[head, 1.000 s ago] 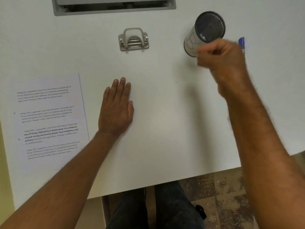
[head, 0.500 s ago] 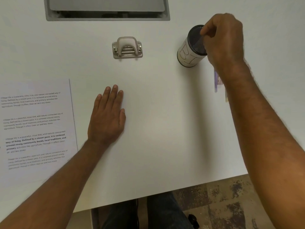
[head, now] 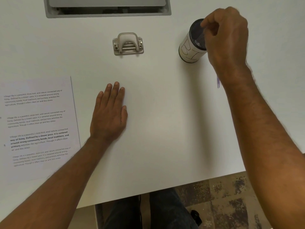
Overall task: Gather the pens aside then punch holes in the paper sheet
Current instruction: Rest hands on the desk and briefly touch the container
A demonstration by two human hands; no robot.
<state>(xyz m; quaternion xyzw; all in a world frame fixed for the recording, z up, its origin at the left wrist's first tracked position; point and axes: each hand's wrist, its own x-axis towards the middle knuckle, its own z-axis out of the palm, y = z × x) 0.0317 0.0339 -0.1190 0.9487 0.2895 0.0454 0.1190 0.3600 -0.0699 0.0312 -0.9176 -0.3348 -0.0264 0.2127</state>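
- Centrally, the left hand point(head: 109, 115) is laid flat on the white tabletop point(head: 165, 129), palm down, fingers straight and close together, nothing held in it.
- The right hand point(head: 226, 40) is raised over the mouth of a cylindrical pen cup point(head: 189, 47), wrist bent, fingers curled and pinched together at the rim; whether anything is gripped cannot be told.
- A blurred violet streak point(head: 218, 81), possibly a pen, is seen just beside the right wrist.
- The cup's pale wrap is marked with large hand-drawn strokes that cannot be read with certainty.
- The paper sheet point(head: 38, 126) is placed flat at the left edge of the tabletop, beside the left forearm; in its bold lines "Defined by a slower pace, it is centered around strong community bonds, local traditions" can be read.
- The hole punch point(head: 128, 44) is set upright at the far middle, well apart from both hands.
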